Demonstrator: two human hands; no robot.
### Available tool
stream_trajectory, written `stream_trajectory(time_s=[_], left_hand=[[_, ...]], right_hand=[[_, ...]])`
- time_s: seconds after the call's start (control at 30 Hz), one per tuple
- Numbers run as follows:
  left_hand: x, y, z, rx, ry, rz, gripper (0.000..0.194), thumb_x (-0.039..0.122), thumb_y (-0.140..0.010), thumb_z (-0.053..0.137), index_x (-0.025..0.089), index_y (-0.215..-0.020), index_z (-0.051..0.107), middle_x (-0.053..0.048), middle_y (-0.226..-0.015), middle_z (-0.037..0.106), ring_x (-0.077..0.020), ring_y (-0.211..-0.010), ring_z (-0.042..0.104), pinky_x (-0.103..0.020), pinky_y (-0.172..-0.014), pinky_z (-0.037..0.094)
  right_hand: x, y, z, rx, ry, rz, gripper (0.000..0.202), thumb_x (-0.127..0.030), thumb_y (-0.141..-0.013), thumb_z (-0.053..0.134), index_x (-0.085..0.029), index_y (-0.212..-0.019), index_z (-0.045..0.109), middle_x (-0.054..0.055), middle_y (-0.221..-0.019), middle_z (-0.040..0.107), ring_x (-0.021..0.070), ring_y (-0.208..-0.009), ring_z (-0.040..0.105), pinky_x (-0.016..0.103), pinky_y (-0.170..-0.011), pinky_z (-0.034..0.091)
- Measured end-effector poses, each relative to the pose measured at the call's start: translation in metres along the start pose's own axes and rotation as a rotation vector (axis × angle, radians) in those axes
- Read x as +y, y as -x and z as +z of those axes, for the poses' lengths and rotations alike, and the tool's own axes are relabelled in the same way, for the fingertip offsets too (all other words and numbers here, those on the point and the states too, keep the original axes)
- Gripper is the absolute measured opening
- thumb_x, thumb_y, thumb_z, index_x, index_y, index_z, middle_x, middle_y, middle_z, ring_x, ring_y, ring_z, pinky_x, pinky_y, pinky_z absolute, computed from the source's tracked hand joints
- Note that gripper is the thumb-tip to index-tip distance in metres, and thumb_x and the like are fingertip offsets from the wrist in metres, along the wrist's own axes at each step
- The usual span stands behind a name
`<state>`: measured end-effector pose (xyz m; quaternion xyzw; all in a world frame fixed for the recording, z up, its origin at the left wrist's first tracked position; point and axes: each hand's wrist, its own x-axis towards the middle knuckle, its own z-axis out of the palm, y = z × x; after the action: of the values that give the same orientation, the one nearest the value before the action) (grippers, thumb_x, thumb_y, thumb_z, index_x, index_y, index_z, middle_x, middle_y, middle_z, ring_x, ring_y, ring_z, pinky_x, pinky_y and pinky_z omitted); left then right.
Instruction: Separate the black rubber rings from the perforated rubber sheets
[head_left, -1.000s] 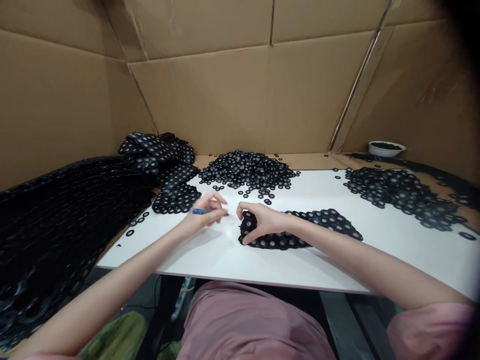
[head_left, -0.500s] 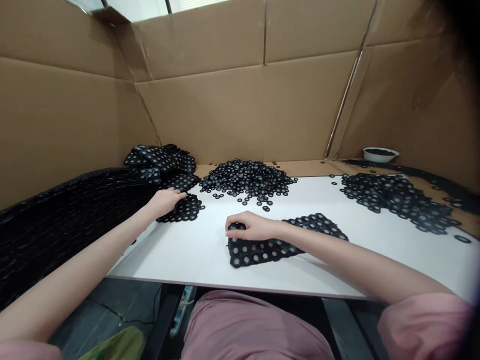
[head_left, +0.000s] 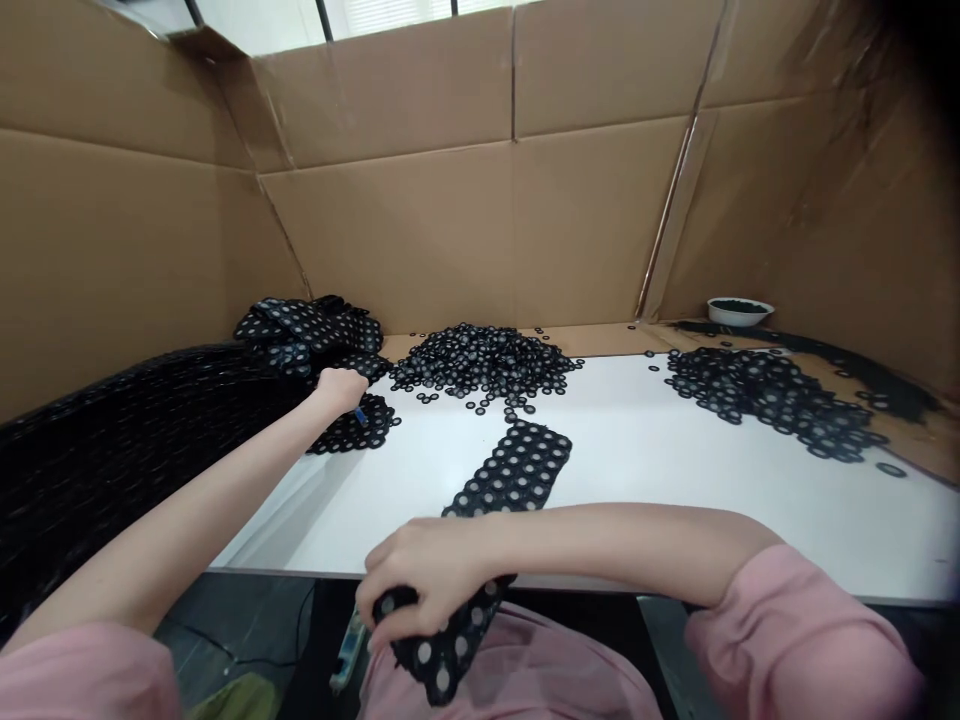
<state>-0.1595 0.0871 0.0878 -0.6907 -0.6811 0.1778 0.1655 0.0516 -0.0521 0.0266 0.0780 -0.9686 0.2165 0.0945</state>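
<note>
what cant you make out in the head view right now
All in the head view:
Strip: its middle is hidden by the right hand and wrist.
Blue tool: partly covered by the left hand.
Black heap: cut off by the left edge.
Bowl: its dark contents are too small to identify.

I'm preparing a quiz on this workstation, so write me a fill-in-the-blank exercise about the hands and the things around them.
The ____ hand grips the near end of a dotted black strip.
The slim tool in the left hand is ____ in colour.
The bowl at the back right is ____ outside.
The walls behind the table are made of ____.
Missing words: right; blue; white; cardboard.
</note>
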Motion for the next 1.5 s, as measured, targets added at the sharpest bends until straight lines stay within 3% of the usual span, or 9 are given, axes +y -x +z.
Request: stream_trajectory(time_s=[0.13,0.27,0.33,0.5,0.63,0.77,0.87,1.03,1.5], left_hand=[[0.036,0.006,-0.009,0.106,0.083,0.129,0.043,0.012,-0.079,0.042,0.023,-0.117,0.060,-0.011,-0.101,0.068,-0.0267,-0.096,0.062,-0.034,-0.080,0.042],[0.091,0.023,-0.014,0.127,0.571,0.592,0.035,0.019,-0.084,0.041,0.025,-0.113,0.061,-0.004,-0.096,0.067,-0.0183,-0.086,0.060,-0.026,-0.075,0.041],[0.111,0.028,-0.014,0.130,0.726,0.703,0.028,0.033,-0.085,0.048,0.022,-0.106,0.062,-0.004,-0.094,0.063,-0.0182,-0.085,0.056,-0.025,-0.074,0.040],[0.126,0.025,-0.005,0.025,0.926,0.593,0.045,0.051,-0.061,0.073,0.017,-0.088,0.063,-0.004,-0.085,0.055,-0.0188,-0.079,0.050,-0.025,-0.066,0.038],[0.129,0.022,0.004,-0.036,1.132,0.549,0.035,0.040,-0.057,0.077,0.015,-0.075,0.059,-0.001,-0.077,0.055,-0.0150,-0.070,0.048,-0.024,-0.060,0.035],[0.137,0.037,0.006,-0.014,1.441,0.559,0.038,0.031,-0.057,0.078,0.017,-0.079,0.050,0.003,-0.070,0.053,-0.0116,-0.063,0.048,-0.022,-0.058,0.036],[0.142,0.051,0.003,0.094,1.651,0.562,0.045,0.028,-0.060,0.079,0.018,-0.089,0.045,0.004,-0.073,0.056,-0.0119,-0.067,0.053,-0.023,-0.066,0.040],[0.146,0.062,0.000,0.203,1.704,0.567,0.043,0.028,-0.063,0.079,0.018,-0.096,0.053,-0.001,-0.086,0.061,-0.0144,-0.078,0.058,-0.026,-0.075,0.043],[0.152,0.061,0.001,0.240,1.697,0.553,0.038,0.031,-0.068,0.075,0.017,-0.099,0.057,-0.003,-0.091,0.064,-0.0154,-0.079,0.062,-0.024,-0.071,0.047]], right_hand=[[-0.017,-0.004,0.011,-0.171,0.114,-0.127,0.016,-0.029,-0.084,0.058,-0.016,-0.089,0.067,0.003,-0.084,0.060,0.0132,-0.078,0.056,0.021,-0.062,0.041],[-0.027,0.003,0.024,-0.351,0.195,-0.246,0.016,-0.024,-0.078,0.057,-0.018,-0.087,0.069,0.005,-0.086,0.062,0.0174,-0.079,0.057,0.026,-0.062,0.043],[-0.030,0.011,0.029,-0.346,0.239,-0.281,0.013,-0.021,-0.076,0.058,-0.018,-0.083,0.069,0.005,-0.085,0.064,0.0191,-0.084,0.057,0.028,-0.065,0.043],[-0.026,0.048,0.022,0.082,0.352,-0.160,0.020,-0.032,-0.084,0.055,-0.019,-0.096,0.065,0.005,-0.096,0.061,0.0195,-0.089,0.052,0.033,-0.071,0.039],[0.003,0.083,-0.004,0.453,0.294,0.259,0.026,-0.036,-0.085,0.057,-0.020,-0.105,0.061,0.007,-0.102,0.059,0.0211,-0.095,0.050,0.037,-0.083,0.037],[0.042,0.117,-0.026,0.786,0.185,0.677,0.039,-0.036,-0.082,0.060,-0.021,-0.117,0.053,0.011,-0.111,0.056,0.0257,-0.104,0.048,0.042,-0.087,0.039],[0.059,0.130,-0.033,0.836,0.053,0.727,0.042,-0.034,-0.076,0.066,-0.021,-0.114,0.053,0.009,-0.111,0.059,0.0251,-0.103,0.052,0.039,-0.085,0.042],[0.059,0.130,-0.037,0.898,-0.113,0.635,0.022,-0.026,-0.079,0.062,-0.021,-0.100,0.058,0.003,-0.099,0.065,0.0191,-0.089,0.059,0.032,-0.080,0.044],[0.057,0.137,-0.038,0.945,-0.156,0.583,0.028,-0.029,-0.078,0.064,-0.022,-0.101,0.050,-0.003,-0.075,0.057,0.0159,-0.072,0.055,0.028,-0.071,0.041]])
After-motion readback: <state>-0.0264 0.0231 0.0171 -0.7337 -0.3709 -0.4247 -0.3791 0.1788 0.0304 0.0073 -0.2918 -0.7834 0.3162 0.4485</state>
